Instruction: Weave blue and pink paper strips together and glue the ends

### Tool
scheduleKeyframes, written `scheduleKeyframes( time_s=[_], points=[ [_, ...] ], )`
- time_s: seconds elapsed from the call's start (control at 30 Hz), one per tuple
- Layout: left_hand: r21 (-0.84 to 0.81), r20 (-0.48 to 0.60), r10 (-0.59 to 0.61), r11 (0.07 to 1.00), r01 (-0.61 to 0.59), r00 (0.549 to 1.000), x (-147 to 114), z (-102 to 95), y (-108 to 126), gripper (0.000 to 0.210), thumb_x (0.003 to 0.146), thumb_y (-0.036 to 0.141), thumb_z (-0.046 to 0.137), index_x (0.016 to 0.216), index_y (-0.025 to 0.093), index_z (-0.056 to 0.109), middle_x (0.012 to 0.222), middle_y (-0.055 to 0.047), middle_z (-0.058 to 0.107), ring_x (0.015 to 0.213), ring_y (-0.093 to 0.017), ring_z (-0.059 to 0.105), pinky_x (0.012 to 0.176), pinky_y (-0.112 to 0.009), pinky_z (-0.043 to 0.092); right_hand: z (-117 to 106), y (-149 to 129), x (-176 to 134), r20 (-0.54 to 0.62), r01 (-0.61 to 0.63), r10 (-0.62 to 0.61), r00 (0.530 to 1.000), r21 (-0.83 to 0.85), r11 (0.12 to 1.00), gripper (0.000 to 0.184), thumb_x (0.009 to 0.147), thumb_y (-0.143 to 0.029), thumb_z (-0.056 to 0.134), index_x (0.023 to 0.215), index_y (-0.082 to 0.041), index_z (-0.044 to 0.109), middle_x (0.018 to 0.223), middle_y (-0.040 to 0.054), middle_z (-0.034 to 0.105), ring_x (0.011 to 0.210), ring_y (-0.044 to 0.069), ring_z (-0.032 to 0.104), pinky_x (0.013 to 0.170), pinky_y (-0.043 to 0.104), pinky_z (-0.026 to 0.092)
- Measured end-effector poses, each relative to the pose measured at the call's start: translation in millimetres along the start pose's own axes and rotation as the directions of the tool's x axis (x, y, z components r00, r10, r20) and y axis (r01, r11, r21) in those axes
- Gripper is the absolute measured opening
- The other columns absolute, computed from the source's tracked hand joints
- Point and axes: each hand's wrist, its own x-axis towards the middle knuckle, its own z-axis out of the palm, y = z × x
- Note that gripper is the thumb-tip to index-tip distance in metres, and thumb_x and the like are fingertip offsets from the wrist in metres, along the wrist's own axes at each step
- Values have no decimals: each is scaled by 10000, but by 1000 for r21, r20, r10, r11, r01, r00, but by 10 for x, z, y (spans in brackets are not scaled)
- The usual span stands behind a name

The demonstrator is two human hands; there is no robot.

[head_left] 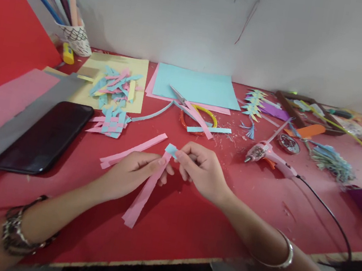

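Near the front of the red table, my left hand (pixel 138 167) pinches a pink paper strip (pixel 146 194) whose loose ends hang down toward the table edge. A short blue paper strip (pixel 171 149) crosses the pink one at its top. The fingers of my right hand (pixel 201 168) are closed on the blue strip's right end. Beside my left hand another pink strip (pixel 133 150) lies on the table. Behind it sits a woven pink and blue paper piece (pixel 110 123) with loose ends.
Scissors (pixel 178 94) and a yellow and red ring (pixel 217 119) lie behind my hands, near blue paper sheets (pixel 199 85). A pink glue gun (pixel 278 162) with a black cord rests at right. A black phone (pixel 45 137) lies left; a pen cup (pixel 77 39) stands at the back.
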Motion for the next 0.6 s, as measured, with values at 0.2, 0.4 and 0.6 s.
scheduleKeyframes(
  time_s=[0.2, 0.4, 0.6],
  points=[
    [69, -5, 60, 996, -59, 998, 20, -14, -3, 326, 847, 325, 363, 793, 171, 645, 652, 1, 620, 646, -122, 580, 637, -210, 463, -5, -8, 14, -8, -7, 7, 1000, 19, 1000, 224, 802, -273, 460, 603, -179, 417, 401, -91, 381, 351, 23, 307, 365, 164, 223],
    [152, 14, 137, 979, -138, 990, 54, -43, -23, 284, 835, 309, 396, 789, 180, 644, 827, -20, 625, 783, -132, 571, 738, -227, 451, -20, -36, 21, 19, 25, -23, 1000, -81, 996, 218, 782, -271, 480, 593, -164, 456, 470, -75, 378, 411, 28, 271, 391, 177, 214],
    [54, -140, 99, 994, -92, 985, 50, -15, -4, 163, 749, 302, 509, 795, 177, 602, 745, 2, 637, 691, -124, 566, 635, -205, 457, 0, -40, 6, 23, 77, -74, 997, -248, 966, 187, 767, -252, 501, 611, -150, 521, 510, -56, 402, 466, 39, 314, 437, 178, 247]
  ],
)
